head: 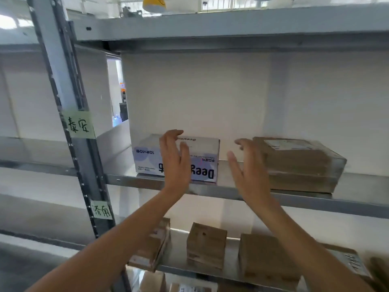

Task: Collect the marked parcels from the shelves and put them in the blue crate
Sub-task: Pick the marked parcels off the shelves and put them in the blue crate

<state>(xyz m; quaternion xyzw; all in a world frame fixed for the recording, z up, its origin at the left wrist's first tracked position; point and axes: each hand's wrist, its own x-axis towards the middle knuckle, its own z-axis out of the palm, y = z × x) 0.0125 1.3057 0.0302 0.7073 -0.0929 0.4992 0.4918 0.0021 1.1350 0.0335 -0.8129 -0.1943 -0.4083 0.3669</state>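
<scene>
Hands raised and spread: your left hand [175, 159] hovers before the white printed box [179, 158] on the middle shelf [231, 191], your right hand [248, 167] just right of it, neither gripping.

Both hands are raised before a grey metal shelf [231, 191], palms facing, fingers straight. The left hand [175, 159] overlaps a white printed box [202, 152]; the right hand [247, 167] is just beside a brown parcel [301, 163] to its right.

The metal shelf [231, 192] bears a white printed box [147, 157] and, somewhat blurred, a brown parcel [303, 163].
</scene>
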